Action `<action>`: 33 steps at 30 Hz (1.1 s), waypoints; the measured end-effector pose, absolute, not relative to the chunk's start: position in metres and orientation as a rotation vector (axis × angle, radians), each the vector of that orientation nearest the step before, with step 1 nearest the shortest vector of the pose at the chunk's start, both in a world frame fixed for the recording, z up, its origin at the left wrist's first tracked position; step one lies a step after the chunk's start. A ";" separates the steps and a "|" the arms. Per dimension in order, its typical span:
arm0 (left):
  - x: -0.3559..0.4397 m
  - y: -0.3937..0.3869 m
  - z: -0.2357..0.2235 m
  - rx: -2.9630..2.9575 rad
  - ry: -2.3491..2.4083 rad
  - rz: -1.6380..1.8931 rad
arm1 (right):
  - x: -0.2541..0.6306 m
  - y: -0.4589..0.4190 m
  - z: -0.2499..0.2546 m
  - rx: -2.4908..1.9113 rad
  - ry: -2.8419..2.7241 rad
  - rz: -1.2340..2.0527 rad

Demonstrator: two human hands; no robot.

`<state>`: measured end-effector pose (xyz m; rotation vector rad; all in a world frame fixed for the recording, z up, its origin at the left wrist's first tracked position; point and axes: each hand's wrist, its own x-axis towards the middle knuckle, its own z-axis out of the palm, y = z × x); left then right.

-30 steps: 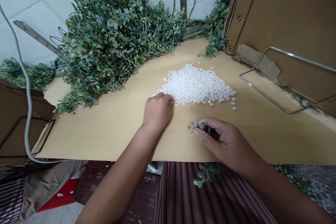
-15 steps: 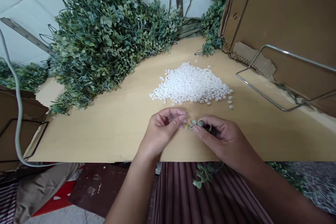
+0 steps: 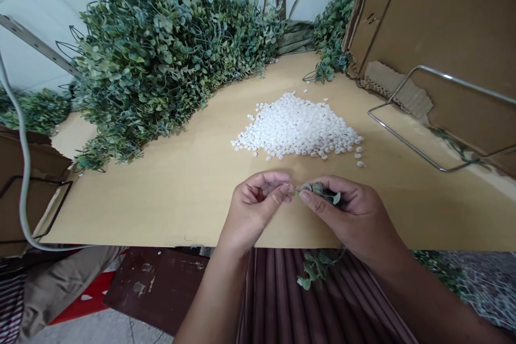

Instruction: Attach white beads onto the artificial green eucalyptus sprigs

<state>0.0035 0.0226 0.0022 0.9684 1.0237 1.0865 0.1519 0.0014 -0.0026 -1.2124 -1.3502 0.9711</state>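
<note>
My right hand (image 3: 350, 214) is closed round a small green leafy sprig (image 3: 322, 192) just above the wooden table (image 3: 169, 188). My left hand (image 3: 258, 204) meets it fingertip to fingertip, thumb and forefinger pinched on something too small to make out. Both hands hover near the table's front edge. A heap of small white beads (image 3: 298, 129) lies on the table just beyond them. More of the sprig (image 3: 312, 269) hangs below the table edge over my lap.
A big pile of green artificial foliage (image 3: 161, 48) fills the back left. Cardboard sheets (image 3: 443, 16) and a metal wire frame (image 3: 427, 118) stand at the right. A grey cable (image 3: 22, 172) hangs at the left over a cardboard box (image 3: 28, 188).
My left hand came back from the edge of the bead heap and closed in on the sprig tip held by my right hand. The right hand barely moved.
</note>
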 end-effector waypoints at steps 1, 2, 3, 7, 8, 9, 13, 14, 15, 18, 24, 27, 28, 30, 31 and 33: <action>0.004 0.022 0.002 0.957 1.017 1.103 | 0.152 0.002 -0.003 -1.221 -1.353 0.966; 0.004 0.022 0.002 0.949 1.014 1.120 | 0.153 0.002 -0.003 -1.232 -1.355 0.962; 0.004 0.021 0.001 0.946 1.013 1.132 | 0.153 0.002 -0.003 -1.243 -1.353 0.958; 0.004 0.020 -0.001 0.962 1.014 1.128 | 0.152 0.002 -0.005 -1.255 -1.353 0.934; 0.004 0.019 -0.001 0.965 1.016 1.122 | 0.152 0.002 -0.005 -1.254 -1.354 0.927; 0.004 0.019 -0.002 0.968 1.019 1.119 | 0.152 0.002 -0.005 -1.255 -1.355 0.923; 0.006 0.018 -0.003 0.967 1.066 1.140 | 0.150 0.001 -0.003 -1.285 -1.347 0.903; 0.006 0.018 -0.003 0.968 1.076 1.146 | 0.150 0.001 -0.003 -1.290 -1.344 0.898; 0.007 0.018 -0.003 0.969 1.083 1.151 | 0.150 0.001 -0.003 -1.292 -1.343 0.893; 0.010 0.018 -0.002 0.967 1.085 1.166 | 0.149 0.000 -0.003 -1.275 -1.337 0.876; 0.015 0.016 -0.002 0.954 1.116 1.178 | 0.147 -0.003 -0.002 -1.290 -1.356 0.818; 0.016 0.015 -0.003 0.947 1.105 1.194 | 0.148 -0.004 -0.003 -1.297 -1.375 0.770; 0.016 0.015 -0.003 0.944 1.098 1.199 | 0.148 -0.004 -0.004 -1.302 -1.375 0.755; 0.016 0.015 -0.003 0.935 1.086 1.208 | 0.148 -0.005 -0.005 -1.312 -1.365 0.730; 0.016 0.015 -0.003 0.932 1.087 1.211 | 0.148 -0.005 -0.006 -1.317 -1.362 0.722; 0.017 0.014 -0.003 0.932 1.096 1.215 | 0.148 -0.006 -0.006 -1.322 -1.365 0.712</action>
